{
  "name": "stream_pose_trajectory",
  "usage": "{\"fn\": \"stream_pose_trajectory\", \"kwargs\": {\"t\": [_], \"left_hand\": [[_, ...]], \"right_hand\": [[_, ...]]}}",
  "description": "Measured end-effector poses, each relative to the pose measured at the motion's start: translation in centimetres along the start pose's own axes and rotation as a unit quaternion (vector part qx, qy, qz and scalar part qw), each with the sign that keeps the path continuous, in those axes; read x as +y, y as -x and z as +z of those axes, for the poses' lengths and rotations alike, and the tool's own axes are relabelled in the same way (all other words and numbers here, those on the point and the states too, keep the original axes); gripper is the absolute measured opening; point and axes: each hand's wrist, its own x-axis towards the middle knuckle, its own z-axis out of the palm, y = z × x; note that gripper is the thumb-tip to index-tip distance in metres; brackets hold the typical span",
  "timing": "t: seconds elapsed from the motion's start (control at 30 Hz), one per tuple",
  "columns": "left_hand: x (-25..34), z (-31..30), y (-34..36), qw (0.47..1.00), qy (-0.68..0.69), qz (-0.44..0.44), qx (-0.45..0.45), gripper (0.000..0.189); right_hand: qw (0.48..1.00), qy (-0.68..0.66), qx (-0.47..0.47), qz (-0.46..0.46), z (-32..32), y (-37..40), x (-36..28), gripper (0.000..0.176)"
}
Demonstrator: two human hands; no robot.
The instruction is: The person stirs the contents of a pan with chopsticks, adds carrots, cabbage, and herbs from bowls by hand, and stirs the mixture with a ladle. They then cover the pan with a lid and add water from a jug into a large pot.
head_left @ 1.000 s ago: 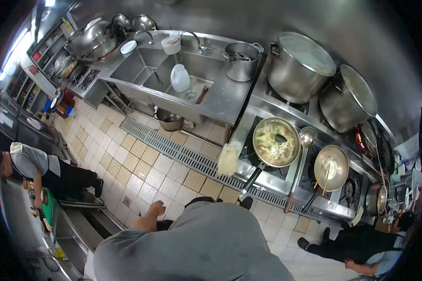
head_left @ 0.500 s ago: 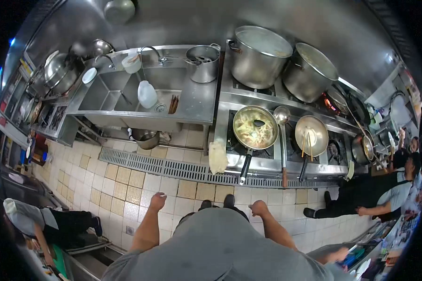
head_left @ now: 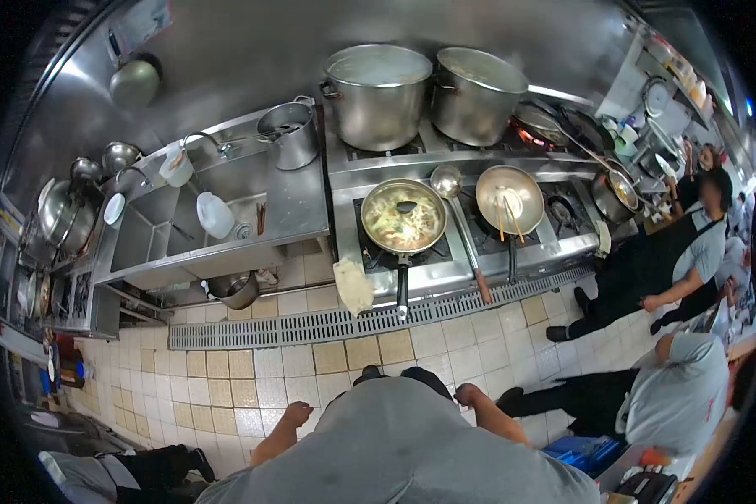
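My left hand [head_left: 297,413] hangs at my side above the tiled floor, its fingers loosely curled with nothing seen in them. On the other side, my right hand [head_left: 468,394] hangs low, closed and holding nothing that shows. Both are well apart from the stove. Ahead, a frying pan [head_left: 376,229] of pale, liquid food with vegetable pieces sits on a burner, a dark utensil head in it. Its black handle [head_left: 403,286] points toward me. Beside it lie a long ladle [head_left: 465,228] and a second pan [head_left: 494,186] with chopsticks [head_left: 513,216] in it.
Two tall stockpots [head_left: 380,105] stand behind the pans. A pale cloth [head_left: 354,286] hangs at the stove's front left corner. The sink counter [head_left: 298,208] is to the left. A floor drain grate [head_left: 302,328] crosses ahead. Co-workers [head_left: 676,391] stand at the right; another person [head_left: 134,475] is lower left.
My view has turned right, so the stove and sink sit farther left. Another person now shows at the lower right. My hands still hang at my sides, and the pans stay on the burners.
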Motion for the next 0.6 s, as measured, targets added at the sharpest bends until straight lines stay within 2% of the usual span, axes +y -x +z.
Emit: {"fn": "stream_pose_trajectory", "kwargs": {"t": [0.03, 0.07, 0.1, 0.13, 0.17, 0.23, 0.27, 0.3, 0.33, 0.37, 0.4, 0.43, 0.47, 0.53, 0.57, 0.6], "left_hand": [[0.2, 0.4, 0.1, 0.999, 0.036, -0.002, -0.010, 0.052], [0.4, 0.7, 0.2, 0.997, 0.072, -0.004, -0.020, 0.053], [0.7, 0.4, -0.5, 0.999, 0.034, -0.006, -0.015, 0.052], [1.2, 0.1, -0.9, 1.000, -0.002, -0.008, -0.007, 0.051], [1.8, -0.7, -1.4, 1.000, -0.001, -0.009, -0.003, 0.051], [4.1, -4.1, -1.9, 0.991, -0.130, -0.014, -0.004, 0.049], [6.4, -6.0, -1.3, 0.993, 0.025, -0.104, 0.049, 0.048], [8.5, -7.4, -0.5, 0.959, 0.180, -0.192, 0.102, 0.046], [7.9, -7.6, -1.7, 0.971, 0.127, -0.151, 0.134, 0.045], [11.7, -10.1, 0.0, 0.975, 0.078, -0.123, 0.166, 0.046], [9.8, -9.0, -1.9, 0.978, 0.040, -0.077, 0.192, 0.047], [13.3, -11.0, 0.3, 0.975, 0.018, -0.068, 0.211, 0.046], [12.5, -10.3, -0.3, 0.974, -0.025, -0.047, 0.221, 0.044], [16.3, -12.4, 2.1, 0.971, 0.094, -0.100, 0.196, 0.044], [18.5, -13.7, 3.9, 0.965, 0.157, -0.122, 0.172, 0.044], [18.0, -13.3, 4.7, 0.960, 0.167, -0.133, 0.182, 0.044]], "right_hand": [[0.999, 0.000, -0.036, 0.014, 1.4, -0.2, 1.5, 0.038], [0.995, -0.048, -0.059, 0.066, 2.5, 0.1, 2.6, 0.037], [0.986, -0.093, -0.079, 0.117, 3.0, -0.3, 4.2, 0.038], [0.990, -0.080, -0.094, 0.072, 5.3, -2.4, 7.1, 0.035], [0.990, -0.077, -0.093, 0.069, 6.4, -3.0, 8.4, 0.035], [0.993, 0.076, -0.069, -0.060, 6.5, -3.9, 10.4, 0.030], [0.977, -0.186, -0.040, 0.099, 5.4, -2.0, 9.0, 0.018], [0.979, -0.176, -0.046, 0.092, 5.5, -3.5, 10.4, 0.018], [0.987, -0.153, -0.021, 0.047, 6.5, -6.0, 12.5, 0.017], [0.986, -0.164, 0.009, 0.011, 7.1, -7.4, 13.9, 0.018], [0.984, -0.173, 0.038, -0.027, 7.6, -8.5, 15.2, 0.020], [0.977, -0.205, 0.053, -0.024, 5.7, -7.4, 14.0, 0.021], [0.955, -0.292, 0.059, -0.001, 3.4, -5.6, 11.8, 0.022], [0.908, -0.415, 0.060, 0.022, 0.7, -3.5, 8.9, 0.025], [0.899, -0.433, 0.060, 0.030, -0.3, -2.7, 8.1, 0.026], [0.903, -0.423, 0.057, 0.039, -0.9, -2.6, 7.4, 0.026]]}}
